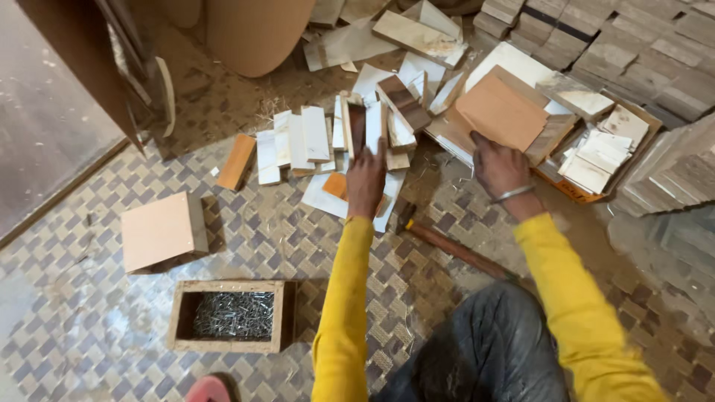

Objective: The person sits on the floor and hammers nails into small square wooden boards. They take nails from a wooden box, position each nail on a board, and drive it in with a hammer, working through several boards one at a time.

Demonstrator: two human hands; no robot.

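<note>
My left hand [366,181] reaches forward over a scatter of small pale wooden pieces [302,141] on the floor and grips an upright narrow wooden piece [357,126]. My right hand [500,165] rests on the near edge of a large flat orange-brown board [500,113], fingers curled on it. A metal bangle sits on that wrist. Both arms wear yellow sleeves. A hammer [454,248] with a wooden handle lies on the floor between my arms.
A small wooden box of nails [232,314] stands at lower left, a closed plywood box [162,232] above it. Stacks of cut wooden blocks [633,45] fill the upper right. A cardboard roll [257,33] stands at the top. The floor is checker-patterned.
</note>
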